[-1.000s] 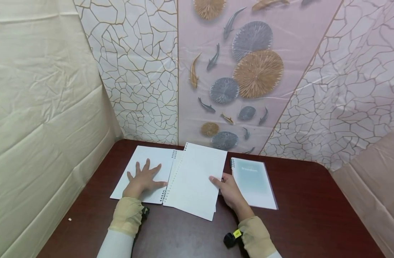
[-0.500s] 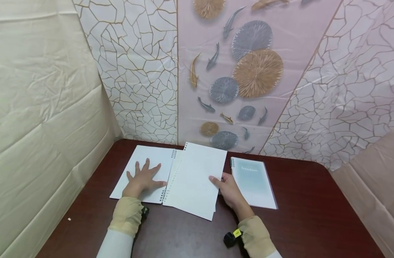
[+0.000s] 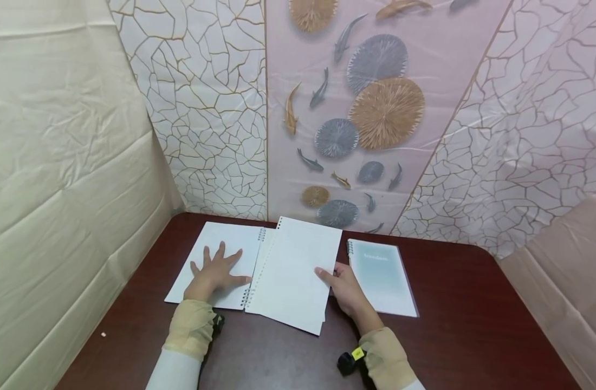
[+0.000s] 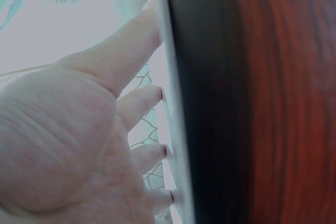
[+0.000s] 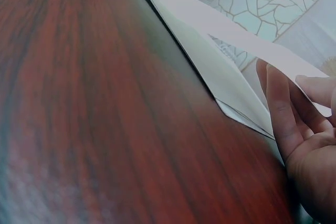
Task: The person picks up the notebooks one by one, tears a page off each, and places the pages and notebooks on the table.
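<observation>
A spiral notebook (image 3: 186,287) lies open on the table, its pages white. My left hand (image 3: 215,275) rests on the left page with fingers spread; in the left wrist view its fingertips (image 4: 157,94) meet the page. My right hand (image 3: 345,287) pinches the right edge of a white sheet (image 3: 298,276), thumb on top and fingers beneath. This sheet has a row of punched holes down its left side and lies askew over the right half, its top corner away from the coil (image 3: 262,234). In the right wrist view the sheet (image 5: 241,38) is raised above the pages below.
Right of the open notebook lies a closed spiral notebook (image 3: 383,279) with a blue-and-white cover. A small white scrap (image 3: 103,335) sits on the dark red table (image 3: 473,325) at the left. A patterned cloth (image 3: 220,135) hangs behind the table's far edge.
</observation>
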Available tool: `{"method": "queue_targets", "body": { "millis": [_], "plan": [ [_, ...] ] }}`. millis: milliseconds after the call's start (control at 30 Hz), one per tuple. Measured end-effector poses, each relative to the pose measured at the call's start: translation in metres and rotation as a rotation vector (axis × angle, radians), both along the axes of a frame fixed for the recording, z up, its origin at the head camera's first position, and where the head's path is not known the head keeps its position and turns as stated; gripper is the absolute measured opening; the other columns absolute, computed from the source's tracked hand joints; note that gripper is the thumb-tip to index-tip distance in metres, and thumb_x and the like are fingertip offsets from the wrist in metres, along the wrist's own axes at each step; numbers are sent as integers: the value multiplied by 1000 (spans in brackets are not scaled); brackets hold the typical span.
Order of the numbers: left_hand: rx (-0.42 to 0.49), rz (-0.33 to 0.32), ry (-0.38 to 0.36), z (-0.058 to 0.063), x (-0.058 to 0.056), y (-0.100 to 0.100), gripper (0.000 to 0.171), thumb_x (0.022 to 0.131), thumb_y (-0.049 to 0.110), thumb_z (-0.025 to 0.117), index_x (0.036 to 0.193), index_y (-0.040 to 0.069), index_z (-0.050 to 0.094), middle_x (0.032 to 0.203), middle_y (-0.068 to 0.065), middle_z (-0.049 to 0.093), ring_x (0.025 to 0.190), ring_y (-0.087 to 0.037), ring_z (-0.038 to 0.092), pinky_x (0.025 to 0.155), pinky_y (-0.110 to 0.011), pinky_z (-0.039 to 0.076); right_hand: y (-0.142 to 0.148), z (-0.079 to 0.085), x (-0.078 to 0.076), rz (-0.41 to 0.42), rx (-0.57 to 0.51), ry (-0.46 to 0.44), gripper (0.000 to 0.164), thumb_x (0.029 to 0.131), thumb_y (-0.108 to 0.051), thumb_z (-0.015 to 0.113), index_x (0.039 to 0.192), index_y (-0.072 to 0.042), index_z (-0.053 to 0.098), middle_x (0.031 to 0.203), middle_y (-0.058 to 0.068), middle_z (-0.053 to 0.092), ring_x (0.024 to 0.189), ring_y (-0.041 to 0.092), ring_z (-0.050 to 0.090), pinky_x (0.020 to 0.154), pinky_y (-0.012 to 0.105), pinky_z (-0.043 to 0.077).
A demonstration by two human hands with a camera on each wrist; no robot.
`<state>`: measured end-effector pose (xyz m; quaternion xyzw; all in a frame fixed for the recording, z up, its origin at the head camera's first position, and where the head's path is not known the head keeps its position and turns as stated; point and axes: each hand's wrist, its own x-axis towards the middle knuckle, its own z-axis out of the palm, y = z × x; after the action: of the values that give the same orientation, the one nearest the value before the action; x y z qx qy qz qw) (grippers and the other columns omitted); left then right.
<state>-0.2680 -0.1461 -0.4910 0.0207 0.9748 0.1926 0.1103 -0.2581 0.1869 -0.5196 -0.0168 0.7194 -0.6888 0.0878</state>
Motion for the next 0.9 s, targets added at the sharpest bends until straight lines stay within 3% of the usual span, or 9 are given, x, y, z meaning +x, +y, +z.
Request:
{"method": "queue_targets", "body": {
  "millis": [900],
  "plan": [
    [10, -3, 3, -3, -1, -2, 90, 86, 62, 70, 159, 23, 35, 168, -25, 4, 147, -56, -11, 108, -85, -2, 0, -2, -1, 11, 6, -6, 31, 103, -17, 64, 128, 1, 65, 110, 16, 77, 92, 24, 75, 71, 34, 64]
  ]
}}
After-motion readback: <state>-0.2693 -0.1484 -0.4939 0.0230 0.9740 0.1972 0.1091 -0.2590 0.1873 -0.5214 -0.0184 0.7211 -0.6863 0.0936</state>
